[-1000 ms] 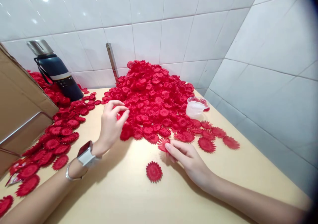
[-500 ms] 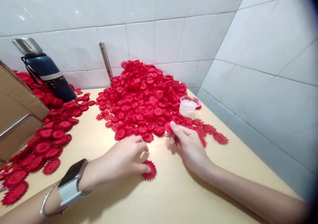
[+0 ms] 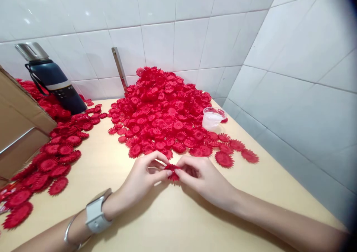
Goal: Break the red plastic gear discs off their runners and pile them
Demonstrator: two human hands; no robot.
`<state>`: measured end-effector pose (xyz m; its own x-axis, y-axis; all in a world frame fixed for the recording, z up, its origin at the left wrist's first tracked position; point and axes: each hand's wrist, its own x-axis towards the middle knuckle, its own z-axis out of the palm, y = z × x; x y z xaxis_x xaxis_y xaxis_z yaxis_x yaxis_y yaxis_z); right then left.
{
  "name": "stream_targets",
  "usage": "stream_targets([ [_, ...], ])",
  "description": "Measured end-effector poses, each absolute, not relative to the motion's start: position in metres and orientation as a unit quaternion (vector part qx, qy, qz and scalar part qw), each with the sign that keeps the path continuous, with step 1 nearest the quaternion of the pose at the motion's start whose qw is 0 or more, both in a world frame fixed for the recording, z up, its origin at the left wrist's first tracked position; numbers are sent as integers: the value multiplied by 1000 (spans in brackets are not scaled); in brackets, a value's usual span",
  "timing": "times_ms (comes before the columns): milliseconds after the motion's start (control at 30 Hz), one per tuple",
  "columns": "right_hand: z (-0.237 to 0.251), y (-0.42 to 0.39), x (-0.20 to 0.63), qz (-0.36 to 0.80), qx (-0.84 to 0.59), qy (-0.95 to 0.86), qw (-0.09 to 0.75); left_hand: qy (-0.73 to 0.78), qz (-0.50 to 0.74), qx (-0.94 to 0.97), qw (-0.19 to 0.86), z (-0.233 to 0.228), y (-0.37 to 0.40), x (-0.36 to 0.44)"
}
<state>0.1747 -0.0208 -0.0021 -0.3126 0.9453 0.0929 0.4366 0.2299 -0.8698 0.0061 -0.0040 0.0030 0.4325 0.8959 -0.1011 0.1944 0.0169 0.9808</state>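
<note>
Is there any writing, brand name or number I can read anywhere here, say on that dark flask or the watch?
None can be read.
Dark flask: pale band and small marks below it, too blurred to read.
Watch on the left wrist: no text shows.
Cardboard box, clear cup, red flower pieces: no print visible.

One head-worn camera looks forward and down, from close, at the pale yellow smooth counter (image 3: 178, 222), facing the white tiled wall corner (image 3: 237, 69) behind it.

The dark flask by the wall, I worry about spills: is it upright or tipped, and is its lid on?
The dark flask stands on its base on the table, steel cap on top. Its lean looks like lens distortion.
</note>
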Motion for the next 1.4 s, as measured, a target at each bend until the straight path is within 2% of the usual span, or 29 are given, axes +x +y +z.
stream_targets([
  [100, -8, -22, 178, 238, -489, -758, 360, 461, 346, 638, 510, 4, -8, 5],
  [200, -14, -23, 179, 152, -464, -784, 382, 449, 319, 637, 539, 7, -14, 6],
  [333, -18, -27, 177, 109, -405, -822, 385, 434, 316, 594, 599, 7, -20, 8],
  [567, -24, -29, 175, 68, -397, -852, 334, 421, 340, 564, 623, 3, -25, 10],
  [733, -22, -30, 175, 125, -382, -849, 342, 433, 333, 567, 617, 4, -27, 10],
  [900, -11, -28, 176, 283, -400, -803, 340, 444, 314, 584, 603, 7, -26, 8],
  [1033, -8, -26, 177, 359, -425, -769, 314, 451, 306, 568, 617, 6, -25, 9],
  [1267, -4, -24, 179, 439, -419, -740, 290, 428, 314, 508, 678, 6, -24, 9],
  [1400, -3, -23, 179, 444, -405, -749, 278, 427, 317, 498, 685, 6, -23, 8],
])
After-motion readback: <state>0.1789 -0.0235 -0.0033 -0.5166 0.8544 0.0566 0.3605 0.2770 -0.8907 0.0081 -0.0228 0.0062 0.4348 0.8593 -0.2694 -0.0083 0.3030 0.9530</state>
